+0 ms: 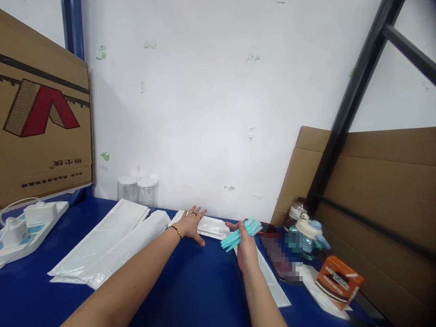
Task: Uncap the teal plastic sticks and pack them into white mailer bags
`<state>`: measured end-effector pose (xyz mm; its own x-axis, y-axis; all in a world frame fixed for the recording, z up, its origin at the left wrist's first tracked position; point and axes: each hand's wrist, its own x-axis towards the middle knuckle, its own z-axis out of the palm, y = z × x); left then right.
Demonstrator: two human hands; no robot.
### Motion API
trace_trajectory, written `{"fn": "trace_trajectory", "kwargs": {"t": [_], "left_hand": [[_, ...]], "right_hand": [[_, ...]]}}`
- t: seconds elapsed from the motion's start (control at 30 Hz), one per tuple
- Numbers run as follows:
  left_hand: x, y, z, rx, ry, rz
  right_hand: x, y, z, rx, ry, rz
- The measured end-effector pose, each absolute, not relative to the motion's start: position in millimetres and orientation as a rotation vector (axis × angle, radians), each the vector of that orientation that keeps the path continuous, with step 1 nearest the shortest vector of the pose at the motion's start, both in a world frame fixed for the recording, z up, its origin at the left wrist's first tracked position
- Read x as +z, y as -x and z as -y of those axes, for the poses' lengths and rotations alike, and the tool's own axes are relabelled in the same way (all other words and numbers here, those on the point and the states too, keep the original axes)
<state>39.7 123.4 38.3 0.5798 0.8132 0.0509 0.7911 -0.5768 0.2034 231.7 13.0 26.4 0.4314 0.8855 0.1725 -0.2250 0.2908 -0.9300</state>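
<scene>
My right hand is closed around a bundle of thin turquoise strips, their ends sticking out on both sides of my fingers. What exactly the strips are I cannot make out. My left hand is spread open over a white plastic packet near the wall and covers part of it; whether it presses on the packet I cannot tell. Partly under my right forearm lies a flat white sheet or sleeve. To the left of my left arm are long white plastic packages, lying slantwise side by side.
Two clear jars with white lids stand by the wall. A power strip with plugs is at the left under a large carton. On the right are a phone, a teal bottle, a brown bottle and an orange box.
</scene>
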Motion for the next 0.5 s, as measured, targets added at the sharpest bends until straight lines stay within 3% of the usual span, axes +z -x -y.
{"fn": "trace_trajectory", "kwargs": {"t": [0.13,0.27,0.5], "left_hand": [[27.1,-43.0,-142.9,0.101,-2.692,-1.232],[26.6,-43.3,-137.8,0.226,-2.811,-1.049],[80.2,-50.4,-112.8,0.661,-2.432,-0.908]], "right_hand": [[25.6,-247.0,-16.0,0.816,1.125,0.713],[33.3,-256.3,-14.8,0.868,0.909,0.633],[74.4,-292.3,3.3,0.902,0.643,0.611]]}}
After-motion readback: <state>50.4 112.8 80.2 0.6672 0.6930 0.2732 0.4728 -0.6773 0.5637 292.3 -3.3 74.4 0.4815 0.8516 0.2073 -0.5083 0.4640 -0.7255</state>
